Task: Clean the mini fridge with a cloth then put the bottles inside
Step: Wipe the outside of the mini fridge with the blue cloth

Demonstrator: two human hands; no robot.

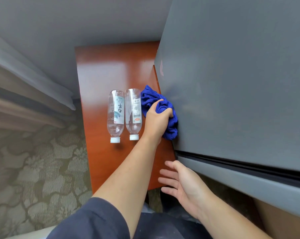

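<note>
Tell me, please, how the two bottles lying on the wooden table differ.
The left bottle shows a teal label with large calligraphy; the right bottle shows a white label with fine print. The right bottle lies beside the blue cloth; the left bottle lies farther off. Both are clear, white-capped and lie flat, caps toward the camera.

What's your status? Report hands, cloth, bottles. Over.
Left hand grips blue cloth against fridge side. Right hand open by the door edge. Both bottles lie on table, outside; door looks shut.

Left bottle label, right bottle label: upside-down print, illegible.
</note>
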